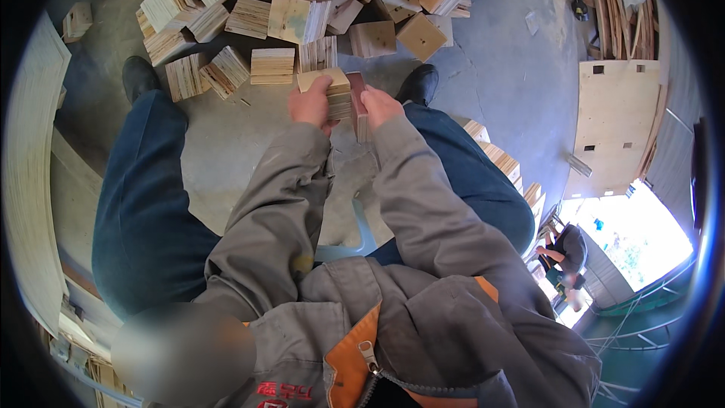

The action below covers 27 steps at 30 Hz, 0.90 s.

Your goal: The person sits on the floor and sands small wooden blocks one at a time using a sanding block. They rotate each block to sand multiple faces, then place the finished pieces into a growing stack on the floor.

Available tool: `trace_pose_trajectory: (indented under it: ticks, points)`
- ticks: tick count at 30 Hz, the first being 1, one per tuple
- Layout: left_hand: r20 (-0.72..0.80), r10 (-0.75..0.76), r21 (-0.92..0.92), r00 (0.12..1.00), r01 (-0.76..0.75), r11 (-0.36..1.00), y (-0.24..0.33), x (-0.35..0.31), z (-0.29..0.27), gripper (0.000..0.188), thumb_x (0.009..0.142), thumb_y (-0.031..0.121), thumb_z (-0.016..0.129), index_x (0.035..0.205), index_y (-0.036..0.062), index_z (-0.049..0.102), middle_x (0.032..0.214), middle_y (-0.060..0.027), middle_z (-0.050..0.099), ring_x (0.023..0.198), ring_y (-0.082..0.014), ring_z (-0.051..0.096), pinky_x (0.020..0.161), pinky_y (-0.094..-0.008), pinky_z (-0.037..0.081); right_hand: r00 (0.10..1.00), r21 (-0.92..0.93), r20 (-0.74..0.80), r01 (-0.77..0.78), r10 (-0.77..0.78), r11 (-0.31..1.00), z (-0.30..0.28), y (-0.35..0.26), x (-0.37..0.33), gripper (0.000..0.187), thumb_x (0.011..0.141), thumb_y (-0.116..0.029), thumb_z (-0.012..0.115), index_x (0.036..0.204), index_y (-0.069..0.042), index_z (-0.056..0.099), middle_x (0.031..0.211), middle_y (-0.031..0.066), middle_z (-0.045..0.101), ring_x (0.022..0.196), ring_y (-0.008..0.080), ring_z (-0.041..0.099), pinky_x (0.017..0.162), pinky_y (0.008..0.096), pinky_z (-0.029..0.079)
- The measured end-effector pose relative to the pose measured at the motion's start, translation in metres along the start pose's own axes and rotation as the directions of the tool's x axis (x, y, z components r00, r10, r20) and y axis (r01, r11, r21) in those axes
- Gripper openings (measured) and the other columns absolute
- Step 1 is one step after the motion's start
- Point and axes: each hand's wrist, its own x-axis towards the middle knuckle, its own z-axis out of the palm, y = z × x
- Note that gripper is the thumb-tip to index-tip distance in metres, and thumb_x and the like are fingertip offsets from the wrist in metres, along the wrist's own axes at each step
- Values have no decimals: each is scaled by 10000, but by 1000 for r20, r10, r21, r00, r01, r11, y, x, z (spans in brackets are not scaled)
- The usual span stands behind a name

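Note:
Between my knees, my left hand (pixel 310 104) is closed around a pale plywood block (pixel 339 91), thumb over its top and fingers along its side. My right hand (pixel 383 107) grips a narrow reddish-brown block (pixel 357 88) with layered edges. This narrow block stands upright right beside the plywood block, at its right side. Whether the two faces touch cannot be made out. Just beyond my hands lies a heap of similar plywood blocks (pixel 291 19), tumbled at many angles. One loose block (pixel 273 66) rests at the heap's near edge.
More blocks (pixel 501 160) are lined up beyond my right leg. Tall stacked sheets (pixel 34 174) stand at the left. A plywood panel (pixel 615 125) with square holes is at the right, near a bright opening where another person (pixel 568 251) works. A pale blue stool part (pixel 362 230) shows below me.

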Motion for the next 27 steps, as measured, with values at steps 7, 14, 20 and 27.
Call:
trace_pose_trajectory:
  ticks: [7, 14, 20, 27]
  points:
    - [-27, 14, 14, 1000, -13, 1000, -2, -2, 0, 472, 837, 342, 706, 1185, 39, 607, 992, -138, 679, 791, -308, 690, 578, -504, 518, 996, 371, 2, -81, 86, 925, -16, -42, -60, 475, 960, -242, 598, 1340, 43, 595, 1349, 206, 629, 1236, 232, 613, 1047, 305, 455]
    - [6, -19, 5, 1000, 19, 1000, 3, -7, 2, 476, 821, 331, 713, 1182, 43, 601, 1002, -135, 677, 788, -305, 687, 579, -500, 520, 964, -220, 185, 228, -189, 948, -4, 4, 41, 379, 937, -252, 524, 1229, -62, 674, 1388, 249, 572, 1279, 369, 556, 1074, 394, 452]
    - [-22, 30, 23, 999, -30, 999, -2, -6, 0, 460, 826, 350, 703, 1176, 66, 614, 998, -130, 677, 792, -304, 689, 570, -488, 519, 994, -8, 82, 74, -73, 997, -4, 1, -12, 446, 950, -270, 567, 1306, -9, 632, 1361, 225, 613, 1265, 307, 590, 1073, 352, 445]
    - [31, -21, 8, 999, 21, 1000, -3, 0, -3, 476, 825, 362, 705, 1184, 64, 612, 999, -128, 677, 795, -298, 689, 571, -484, 527, 992, 304, 25, -122, 121, 945, -14, -27, -51, 536, 940, -293, 609, 1369, 28, 580, 1354, 211, 626, 1250, 273, 607, 1072, 327, 437]
